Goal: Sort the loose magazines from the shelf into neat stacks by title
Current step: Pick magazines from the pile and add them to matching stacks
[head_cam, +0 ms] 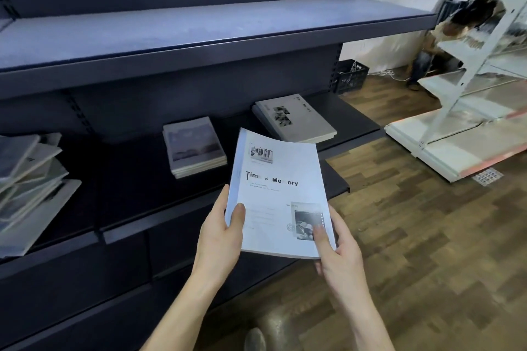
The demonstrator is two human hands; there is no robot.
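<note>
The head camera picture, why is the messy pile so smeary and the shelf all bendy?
In the head view, the messy pile at the left edge is motion-blurred, while the held magazine stays sharp enough to read its title; the wide-angle lens bows the upper shelf; the person at the far right is smeared too.

White magazine (278,194) with black title lettering, dark navy shelf (199,37), brown wood-plank floor (427,236)
</note>
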